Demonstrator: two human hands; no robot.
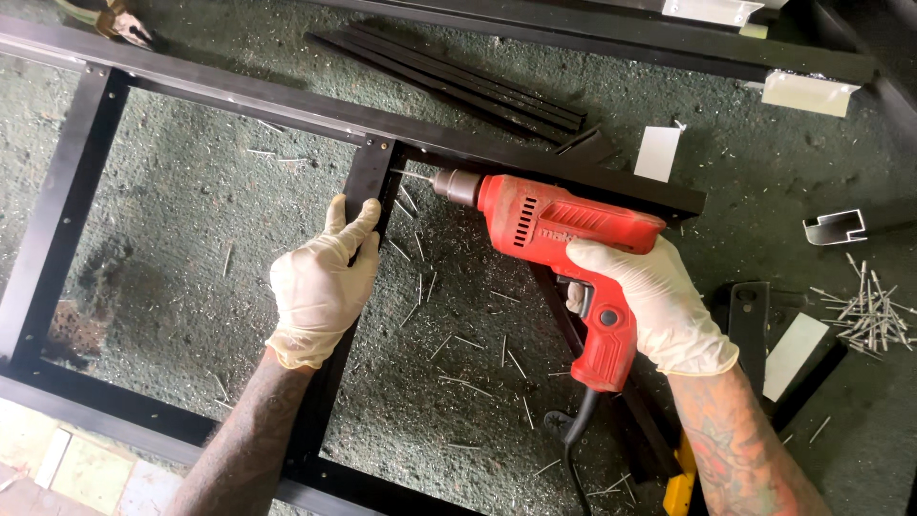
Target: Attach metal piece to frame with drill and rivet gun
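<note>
At the bottom edge both forearms are cut off, and the drill's cord (573, 449) runs out of frame. The right hand (650, 296) is wrapped tight round the grip of the red drill (564, 248) at centre right; its trigger finger is hidden. The left hand (320, 282) clamps the frame's (57, 201) upright bar at centre. The bit (413, 175) meets the corner joint, its tip hard to make out. Loose rivets (869, 315) lie at right on the floor (191, 210).
</note>
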